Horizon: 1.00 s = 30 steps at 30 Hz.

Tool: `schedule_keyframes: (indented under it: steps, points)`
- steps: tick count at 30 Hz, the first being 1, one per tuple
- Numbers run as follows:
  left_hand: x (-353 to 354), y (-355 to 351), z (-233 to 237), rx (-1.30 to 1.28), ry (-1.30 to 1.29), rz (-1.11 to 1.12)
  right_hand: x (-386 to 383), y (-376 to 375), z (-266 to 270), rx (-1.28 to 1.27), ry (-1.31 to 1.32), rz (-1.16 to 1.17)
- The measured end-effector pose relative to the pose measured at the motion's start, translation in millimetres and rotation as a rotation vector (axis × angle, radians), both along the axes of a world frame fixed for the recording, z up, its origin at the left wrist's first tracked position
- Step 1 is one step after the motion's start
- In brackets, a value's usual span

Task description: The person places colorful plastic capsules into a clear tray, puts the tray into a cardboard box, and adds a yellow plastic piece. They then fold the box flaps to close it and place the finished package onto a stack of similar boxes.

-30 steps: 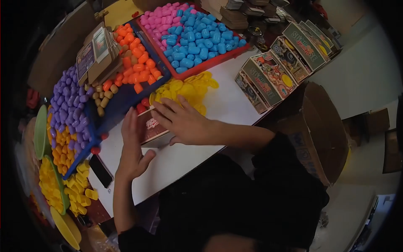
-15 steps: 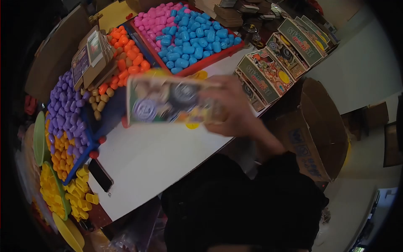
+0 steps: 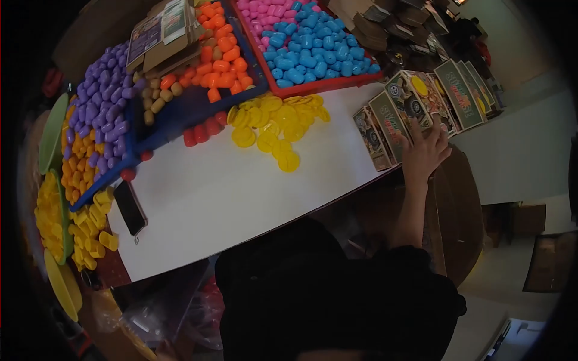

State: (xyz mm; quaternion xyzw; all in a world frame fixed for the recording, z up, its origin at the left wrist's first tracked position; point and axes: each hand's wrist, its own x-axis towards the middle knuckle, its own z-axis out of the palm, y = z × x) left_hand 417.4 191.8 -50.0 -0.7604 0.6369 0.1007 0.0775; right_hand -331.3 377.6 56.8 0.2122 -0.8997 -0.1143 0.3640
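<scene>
Because the right hand (image 3: 424, 157) lies with fingers spread wide against the upright boxes (image 3: 388, 120) at two o'clock, near the edge of the counter (image 3: 241, 192), an uneven push could tip one off; the left hand's state I cannot tell.

A white-topped table (image 3: 241, 204) slants across the dim room, its near edge dark and a strip of dark red surface (image 3: 114, 269) showing at its left corner. Clear plastic bags (image 3: 144, 319) lie below that end. To the right spreads a pale, plain floor (image 3: 487, 304), with a dark-framed panel (image 3: 549, 263) near the far edge. A small bright light (image 3: 459, 2) shows at the top right; the outer edges fall into blackness.
</scene>
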Motion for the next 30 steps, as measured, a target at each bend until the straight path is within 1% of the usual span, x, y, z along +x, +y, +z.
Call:
schedule_keyframes:
  steps: [1,2,3,4,5,6,7,9,10,11,12,13,14,15,16,17,18,19,21,22,24,25,26,27,28,29,30]
  points:
    - [-0.1,15.3,12.1,0.050,-0.011,0.043,4.5,-8.2,0.7,-0.002,-0.043,-0.090]
    - [-4.9,27.4,7.4,-0.189,-0.085,-0.067,4.4,-12.5,-2.6,0.000,-0.066,-0.047]
    - [-25.5,33.2,7.6,-0.422,-0.180,-0.169,-0.6,-14.5,-7.3,-0.045,0.037,-0.029]
    - [-38.0,31.4,19.6,-0.346,-0.277,-0.222,-2.5,-22.2,-14.5,-0.101,0.126,-0.001]
    - [-20.9,32.4,12.8,-0.404,-0.267,-0.230,4.4,-33.1,-9.1,-0.128,0.176,0.181]
    - [-51.4,32.1,40.8,-0.527,-0.276,-0.249,14.0,-44.7,0.1,-0.169,0.228,0.361]
    - [-48.3,31.4,53.7,-0.566,-0.369,-0.190,22.6,-57.4,-0.6,-0.196,0.180,0.431]
    - [-63.6,12.1,85.9,-1.016,-0.265,-0.256,36.6,-77.3,-4.2,-0.280,0.080,0.700]
    - [-53.0,14.3,95.0,-1.094,-0.132,-0.088,44.5,-86.3,-12.9,-0.291,-0.041,0.870]
    - [-44.3,13.4,102.1,-1.173,0.015,0.070,54.2,-92.5,-22.5,-0.293,-0.055,0.899]
    - [-56.9,8.6,111.0,-1.175,0.002,0.088,65.5,-97.5,-33.5,-0.168,-0.378,0.911]
    - [-82.7,1.0,123.0,-1.290,0.408,0.222,76.8,-101.8,-42.8,-0.031,-0.695,0.900]
    - [-108.1,-6.1,128.3,-1.375,0.826,0.350,91.5,-104.9,-50.2,0.050,-0.846,0.742]
    - [-132.2,-11.2,121.6,-1.198,1.197,0.358,101.9,-106.4,-60.1,0.130,-0.989,0.573]
    - [-148.0,-16.9,107.2,-0.982,1.552,0.352,102.9,-105.0,-85.6,0.130,-0.990,0.578]
    - [-148.1,-22.6,64.4,-0.858,1.756,0.309,102.1,-102.9,-120.4,0.098,-1.028,0.645]
    - [-184.6,-23.2,43.7,-0.722,1.860,0.418,101.5,-104.1,-143.8,0.065,-1.067,0.714]
    - [-198.2,-26.0,15.9,-0.436,2.143,0.363,102.3,-111.0,-154.5,0.065,-1.077,0.716]
    - [-245.2,-28.8,7.0,-0.048,2.032,0.590,101.2,-134.9,-167.4,-0.169,-1.030,0.970]
    - [-246.5,-38.9,6.1,-0.041,2.026,0.587,104.0,-145.4,-162.3,-0.173,-1.035,0.963]
    - [-253.7,-67.9,3.2,-0.214,1.396,0.479,112.4,-166.2,-140.6,-0.155,-0.610,0.877]
    - [-234.6,-96.0,-9.1,-0.471,1.104,0.236,115.7,-170.3,-129.5,-0.156,-0.607,0.870]
    - [-202.0,-131.3,-20.1,-0.697,0.795,-0.005,118.8,-171.4,-118.3,-0.242,-0.689,0.978]
    - [-180.6,-165.9,-13.2,-0.755,0.505,-0.108,122.7,-169.2,-110.6,-0.326,-0.768,1.079]
    - [-168.6,-197.2,-2.6,-0.803,0.220,-0.215,129.7,-165.5,-106.6,-0.335,-0.908,1.163]
    - [-169.8,-221.8,6.2,-0.735,0.164,-0.180,138.8,-163.1,-101.7,-0.345,-1.045,1.242]
    - [-173.3,-240.0,14.5,-0.671,0.105,-0.149,152.7,-162.0,-93.5,-0.296,-1.052,1.357]
